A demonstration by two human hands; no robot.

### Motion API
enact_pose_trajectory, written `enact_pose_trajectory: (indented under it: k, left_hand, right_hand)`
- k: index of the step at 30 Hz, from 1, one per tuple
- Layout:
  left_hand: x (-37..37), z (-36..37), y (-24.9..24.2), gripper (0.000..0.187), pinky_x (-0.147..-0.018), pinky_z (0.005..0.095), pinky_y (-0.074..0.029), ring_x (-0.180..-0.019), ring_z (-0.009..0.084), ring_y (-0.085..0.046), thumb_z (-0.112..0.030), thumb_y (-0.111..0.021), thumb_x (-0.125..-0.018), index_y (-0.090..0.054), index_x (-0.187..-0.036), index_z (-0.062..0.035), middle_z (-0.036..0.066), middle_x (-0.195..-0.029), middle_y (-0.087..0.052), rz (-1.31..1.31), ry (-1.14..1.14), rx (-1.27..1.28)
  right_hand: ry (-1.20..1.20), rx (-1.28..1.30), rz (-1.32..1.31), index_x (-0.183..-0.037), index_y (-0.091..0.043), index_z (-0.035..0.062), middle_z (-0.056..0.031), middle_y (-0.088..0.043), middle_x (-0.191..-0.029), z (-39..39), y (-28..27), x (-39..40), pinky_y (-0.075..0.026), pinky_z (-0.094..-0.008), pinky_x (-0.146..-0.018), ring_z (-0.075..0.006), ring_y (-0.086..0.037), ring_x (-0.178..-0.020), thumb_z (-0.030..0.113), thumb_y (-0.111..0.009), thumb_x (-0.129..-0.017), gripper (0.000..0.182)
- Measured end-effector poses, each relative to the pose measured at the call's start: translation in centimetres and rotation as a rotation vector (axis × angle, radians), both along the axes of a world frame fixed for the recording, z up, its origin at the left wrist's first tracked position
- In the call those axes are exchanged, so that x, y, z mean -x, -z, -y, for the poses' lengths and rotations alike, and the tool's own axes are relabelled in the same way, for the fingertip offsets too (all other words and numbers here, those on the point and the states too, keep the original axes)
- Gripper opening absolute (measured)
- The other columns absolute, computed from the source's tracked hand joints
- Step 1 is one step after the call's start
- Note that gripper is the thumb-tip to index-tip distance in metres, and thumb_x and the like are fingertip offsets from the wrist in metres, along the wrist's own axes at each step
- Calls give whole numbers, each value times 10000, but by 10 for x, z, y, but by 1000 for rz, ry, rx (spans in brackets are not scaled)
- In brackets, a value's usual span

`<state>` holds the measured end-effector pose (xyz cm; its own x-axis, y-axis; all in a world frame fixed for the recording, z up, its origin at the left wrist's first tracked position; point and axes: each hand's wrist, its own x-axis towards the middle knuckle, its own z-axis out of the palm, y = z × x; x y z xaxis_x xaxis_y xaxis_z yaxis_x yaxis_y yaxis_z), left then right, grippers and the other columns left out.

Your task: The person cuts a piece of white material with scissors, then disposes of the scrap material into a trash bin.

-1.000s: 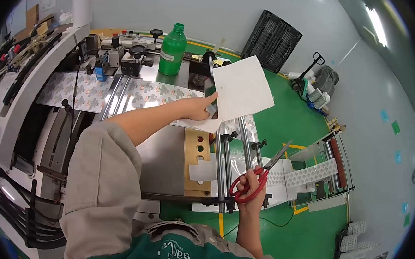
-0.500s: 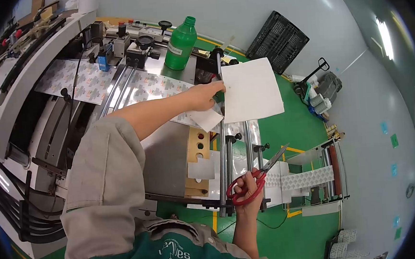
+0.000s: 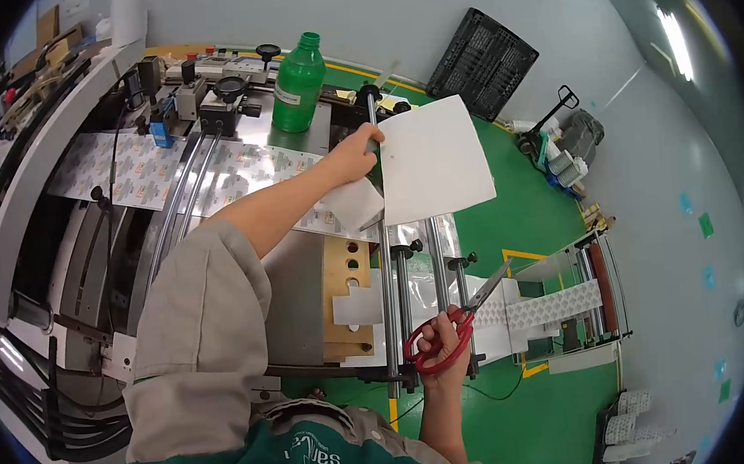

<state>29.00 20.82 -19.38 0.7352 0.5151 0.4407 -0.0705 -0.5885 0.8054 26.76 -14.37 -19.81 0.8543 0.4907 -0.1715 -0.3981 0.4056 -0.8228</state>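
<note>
My left hand [image 3: 354, 156] reaches over the machine, its fingers closed at the left edge of a large white sheet [image 3: 436, 160], beside a vertical metal bar [image 3: 388, 300]. Below that hand a smaller white piece [image 3: 353, 204] lies at an angle over the printed web [image 3: 238, 172]. Lower down, my right hand [image 3: 440, 344] holds red-handled scissors [image 3: 461, 333], fingers through the handles. The scissor blades [image 3: 490, 287] point up and right, slightly apart, clear of the sheet.
A green bottle [image 3: 297, 86] stands on the machine behind my left hand. Beneath the web is a plate with holes [image 3: 340, 329]. To the right stands a roller unit [image 3: 602, 285] with a patterned strip. A black pallet [image 3: 481, 62] leans on the wall near a pallet jack [image 3: 546, 125].
The whole view has shifted, so the machine appears further left. My left hand is slightly higher along the bar, still at the sheet's edge. The scissors remain in my right hand.
</note>
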Motion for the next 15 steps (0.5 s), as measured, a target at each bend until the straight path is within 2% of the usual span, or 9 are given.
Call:
enact_pose_trajectory:
  k: [2,3,7,8,10,11,14,15]
  left_hand:
    - [-7,-5,3,366,-867,374,-412,-1002,344,-542,-23,-458,-756,-425,-1119,-49,212,-1036,-557,62,-29,-14]
    - [0,1,-11,393,-951,339,-365,-1114,274,-486,5,-436,-762,-432,-1152,-42,152,-1142,-522,-81,-3,83]
    - [-10,-10,-4,383,-926,308,-383,-1059,249,-515,7,-429,-777,-446,-1155,-52,142,-1094,-541,-40,-41,30]
    - [-9,-10,-6,383,-926,308,-383,-1059,249,-515,7,-429,-777,-446,-1155,-52,142,-1094,-541,-44,-40,28]
    - [-2,-7,-12,327,-855,373,-428,-990,328,-557,-47,-452,-768,-475,-1094,-36,195,-1031,-578,-89,-44,-2]
    - [-1,-5,-9,327,-855,373,-428,-990,328,-557,-47,-452,-768,-475,-1094,-36,195,-1031,-578,-99,-43,-4]
    - [1,-2,1,355,-846,409,-444,-958,355,-562,-74,-477,-802,-490,-1155,-37,181,-1079,-566,1,-93,-344]
    - [5,3,1,396,-812,427,-463,-945,358,-567,-75,-479,-815,-463,-1210,-49,178,-1126,-543,-39,-88,-445]
  right_hand:
    - [9,-1,-12,-1083,-425,54,-43,-488,-778,4,2,-2,-396,-216,-443,-108,-497,-604,-9,-565,-830,296]
    - [30,6,-4,-1089,-425,53,-45,-489,-787,5,3,-2,-394,-216,-447,-112,-493,-608,-8,-567,-829,303]
    - [39,-1,-15,-1107,-417,53,-42,-489,-784,8,4,-5,-390,-216,-460,-113,-489,-616,-1,-571,-831,320]
    - [41,-3,-20,-1107,-417,53,-42,-489,-784,8,3,-5,-390,-216,-460,-113,-489,-616,-1,-571,-831,320]
    - [44,0,-23,-1111,-412,51,-42,-490,-783,7,1,-3,-388,-216,-460,-110,-486,-614,5,-576,-832,327]
    - [36,-2,-25,-1117,-406,47,-43,-489,-781,7,-1,-2,-386,-216,-458,-108,-484,-615,8,-578,-833,334]
    - [12,-18,-36,-1119,-401,44,-43,-488,-783,8,0,-2,-384,-215,-458,-105,-483,-620,8,-576,-834,336]
    - [-7,-53,-51,-1118,-397,44,-44,-487,-786,8,-1,-1,-386,-214,-461,-103,-482,-626,10,-573,-835,335]
